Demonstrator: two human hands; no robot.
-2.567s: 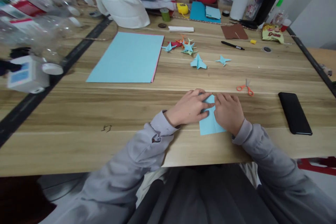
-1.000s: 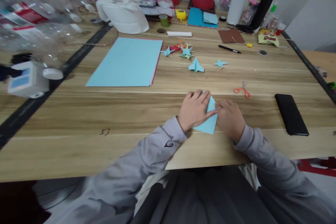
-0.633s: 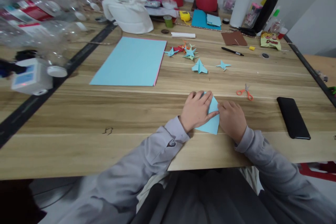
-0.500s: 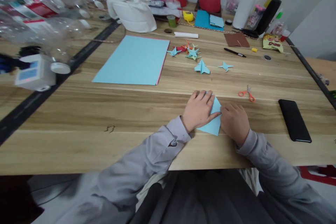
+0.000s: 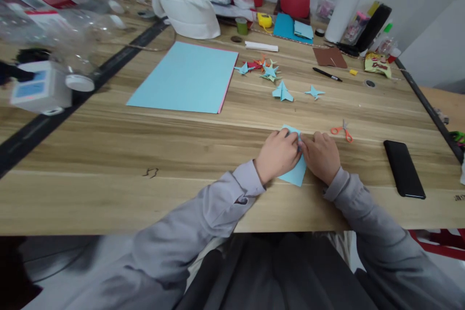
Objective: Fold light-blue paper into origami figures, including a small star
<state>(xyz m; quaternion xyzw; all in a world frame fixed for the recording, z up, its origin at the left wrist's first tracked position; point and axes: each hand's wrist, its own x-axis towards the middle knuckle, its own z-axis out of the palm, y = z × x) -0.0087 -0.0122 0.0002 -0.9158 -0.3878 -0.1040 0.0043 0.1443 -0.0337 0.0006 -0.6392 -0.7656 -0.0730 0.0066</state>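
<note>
A small folded sheet of light blue paper [image 5: 295, 174] lies on the table in front of me, its top corner and lower part showing between my hands. My left hand [image 5: 279, 155] rests over its left side, fingers bent and pressed together on it. With thumb and curled fingers, my right hand [image 5: 321, 156] grips the paper's upper right edge. The thumbs and fingertips of both hands meet near that edge, so the fold under them is hidden. Orange-handled scissors [image 5: 342, 131] lie just beyond my right hand. Farther off are a blue paper plane [image 5: 282, 91] and a smaller blue folded piece [image 5: 314, 92].
A large blue sheet [image 5: 185, 80] lies to the left, pink paper under it. Several coloured folded pieces [image 5: 269, 71] are heaped beside it. A black phone [image 5: 404, 169] is at right. Plastic bottles [image 5: 82, 82], a white cloth-wrapped object [image 5: 189, 12] and a pen [image 5: 327, 74] lie farther out.
My left hand's spread fingers have drawn in and curled toward the paper's right edge. My right hand has shifted slightly up and left, its thumb now at that edge. The paper looks narrower.
</note>
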